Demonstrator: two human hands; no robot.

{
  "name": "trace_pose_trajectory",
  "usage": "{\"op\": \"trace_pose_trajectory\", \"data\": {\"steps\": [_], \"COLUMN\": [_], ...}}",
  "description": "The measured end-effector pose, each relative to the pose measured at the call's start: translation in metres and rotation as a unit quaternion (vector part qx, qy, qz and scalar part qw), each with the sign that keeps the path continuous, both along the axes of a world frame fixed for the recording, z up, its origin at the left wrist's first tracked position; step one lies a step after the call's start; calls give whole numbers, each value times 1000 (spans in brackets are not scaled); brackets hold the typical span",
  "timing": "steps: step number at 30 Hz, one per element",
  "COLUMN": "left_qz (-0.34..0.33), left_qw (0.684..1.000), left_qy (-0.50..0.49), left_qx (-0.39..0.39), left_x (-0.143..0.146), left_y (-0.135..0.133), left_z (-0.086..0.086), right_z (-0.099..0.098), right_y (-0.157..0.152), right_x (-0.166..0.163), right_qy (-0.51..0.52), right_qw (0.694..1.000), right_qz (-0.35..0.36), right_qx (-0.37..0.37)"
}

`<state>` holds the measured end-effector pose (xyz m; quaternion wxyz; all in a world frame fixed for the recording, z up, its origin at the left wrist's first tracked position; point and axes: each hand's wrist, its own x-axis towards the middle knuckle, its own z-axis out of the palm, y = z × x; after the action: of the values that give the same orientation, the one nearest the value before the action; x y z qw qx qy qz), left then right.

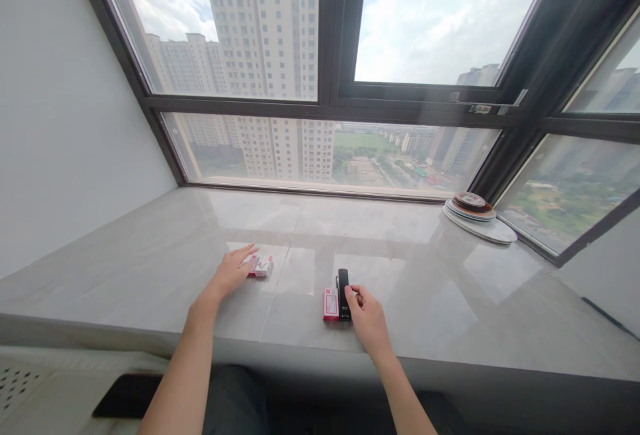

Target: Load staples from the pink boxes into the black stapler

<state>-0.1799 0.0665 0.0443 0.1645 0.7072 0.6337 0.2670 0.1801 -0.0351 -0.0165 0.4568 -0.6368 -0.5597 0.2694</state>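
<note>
My left hand (233,274) rests at the left end of small white-and-red boxes (261,266) on the stone sill. Its fingers stretch out above and behind them, and the thumb touches the near side. A black stapler (343,292) lies lengthwise away from me, with my right hand (369,315) at its right side, fingers curled and thumb against it. Flush along the stapler's left side sits a red-and-white box (331,304), its label facing up. The undersides of the right fingers are hidden.
A stack of plates (480,222) stands at the far right corner by the window frame. The grey sill (165,275) ends at a front edge just before me. Below it at left are a white perforated surface (20,382) and a black flat object (125,395).
</note>
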Motion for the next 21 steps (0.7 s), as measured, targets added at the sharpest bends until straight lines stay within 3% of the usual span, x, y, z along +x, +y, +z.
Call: {"op": "trace_pose_trajectory", "data": {"steps": [4, 8, 11, 14, 18, 21], "left_qz": [-10, -24, -56, -138, -236, -294], "left_qw": [998, 999, 998, 987, 960, 938], "left_qy": [32, 15, -31, -87, -149, -182], "left_qx": [-50, -31, -26, -1, 14, -32], "left_x": [-41, -37, -3, 52, 126, 155], "left_y": [-10, -47, -72, -85, -80, -73], "left_z": [-21, -36, -34, -25, -14, -13], "right_z": [-1, -3, -3, -1, 1, 2], "right_y": [1, 1, 1, 0, -1, -2], "right_x": [-1, -1, 0, -1, -1, 0], "right_qy": [3, 4, 3, 0, -1, -1], "right_qw": [1000, 1000, 1000, 1000, 1000, 1000], "right_qz": [-5, 0, 10, 19, 24, 27], "right_qx": [-4, -7, -7, -8, -1, -1]}}
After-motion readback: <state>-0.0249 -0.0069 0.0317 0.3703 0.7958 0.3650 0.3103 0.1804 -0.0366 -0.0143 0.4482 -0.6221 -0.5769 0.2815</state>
